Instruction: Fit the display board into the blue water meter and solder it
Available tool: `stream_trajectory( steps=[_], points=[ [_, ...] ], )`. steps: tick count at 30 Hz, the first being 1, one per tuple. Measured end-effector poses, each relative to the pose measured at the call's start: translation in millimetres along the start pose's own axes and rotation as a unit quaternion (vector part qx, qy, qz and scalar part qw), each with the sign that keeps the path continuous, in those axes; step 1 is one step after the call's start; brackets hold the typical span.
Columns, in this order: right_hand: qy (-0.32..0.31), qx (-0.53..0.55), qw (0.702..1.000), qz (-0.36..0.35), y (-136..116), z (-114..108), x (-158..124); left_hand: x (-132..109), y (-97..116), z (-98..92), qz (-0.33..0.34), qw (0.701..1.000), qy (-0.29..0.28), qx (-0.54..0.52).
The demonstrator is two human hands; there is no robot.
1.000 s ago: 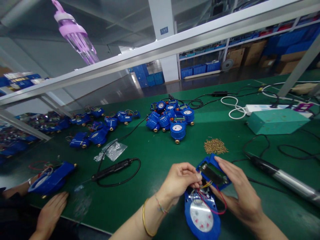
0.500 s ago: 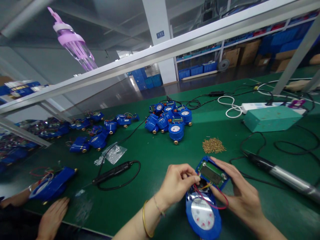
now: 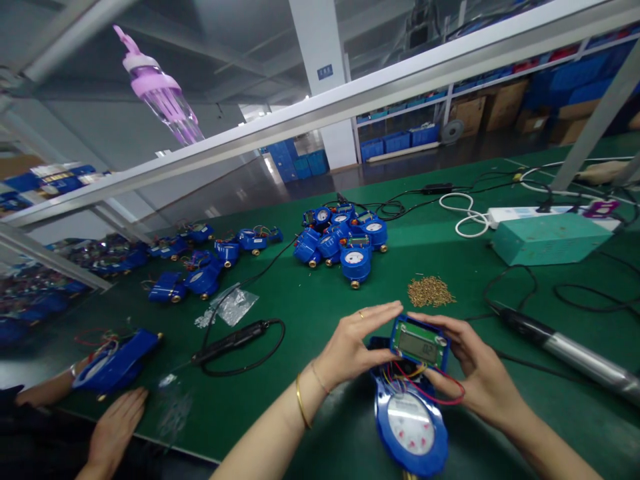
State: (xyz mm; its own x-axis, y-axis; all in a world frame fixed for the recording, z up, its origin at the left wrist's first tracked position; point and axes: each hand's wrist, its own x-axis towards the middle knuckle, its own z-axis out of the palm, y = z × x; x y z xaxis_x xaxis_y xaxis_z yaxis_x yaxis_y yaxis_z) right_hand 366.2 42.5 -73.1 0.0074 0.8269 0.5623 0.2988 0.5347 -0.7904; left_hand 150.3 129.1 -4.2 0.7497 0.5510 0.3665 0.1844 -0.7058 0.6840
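Handling of a blue-framed LCD display module is logged from the head view: light and fragile, best taken by its frame edges, it is held there between the left hand and right hand, above a blue water meter, tethered by thin wires. A green bench mat is recorded beneath, with blue bins on shelving beyond

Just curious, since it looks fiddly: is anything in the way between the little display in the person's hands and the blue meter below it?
Only the coloured wires linking the display to the meter, with the right hand at their side.
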Motion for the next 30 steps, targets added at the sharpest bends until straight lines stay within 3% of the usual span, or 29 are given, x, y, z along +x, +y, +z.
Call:
stream_trajectory(
  steps=[5, 9, 13, 16, 18, 21, 23, 26, 30],
  points=[
    [0.005, 0.044, 0.998, 0.035, 0.1, 7.4, 1.1, 8.1, -3.0, -5.2, 0.01, 0.997, -0.066, -0.032],
    [0.005, 0.055, 0.997, 0.051, 5.9, 9.1, 1.1, 5.3, -2.3, -5.9, -0.028, 0.998, -0.039, -0.036],
    [-0.04, -0.007, 0.997, 0.07, -2.7, -13.8, 4.7, -3.2, -1.0, -4.3, -0.066, 0.998, 0.008, -0.013],
    [0.041, -0.078, 0.996, 0.03, -27.3, -31.0, 9.0, -9.4, 0.6, 0.8, -0.085, 0.995, 0.056, -0.001],
    [0.078, -0.139, 0.987, -0.027, -45.8, -29.8, 10.2, -12.3, 2.0, 5.8, -0.097, 0.992, 0.078, 0.004],
    [-0.016, -0.207, 0.968, -0.144, -59.2, -8.8, 6.5, -15.9, 4.1, 13.0, -0.111, 0.988, 0.108, 0.012],
    [-0.035, -0.232, 0.953, -0.191, -55.2, 8.3, 0.3, -18.5, 5.2, 16.5, -0.122, 0.985, 0.124, 0.015],
    [-0.04, -0.279, 0.938, -0.201, -40.4, 22.8, -9.4, -22.7, 5.9, 19.7, -0.138, 0.981, 0.137, 0.015],
    [-0.042, -0.286, 0.939, -0.188, -32.5, 24.4, -11.0, -25.6, 5.4, 22.3, -0.13, 0.98, 0.148, 0.004]
  ],
)
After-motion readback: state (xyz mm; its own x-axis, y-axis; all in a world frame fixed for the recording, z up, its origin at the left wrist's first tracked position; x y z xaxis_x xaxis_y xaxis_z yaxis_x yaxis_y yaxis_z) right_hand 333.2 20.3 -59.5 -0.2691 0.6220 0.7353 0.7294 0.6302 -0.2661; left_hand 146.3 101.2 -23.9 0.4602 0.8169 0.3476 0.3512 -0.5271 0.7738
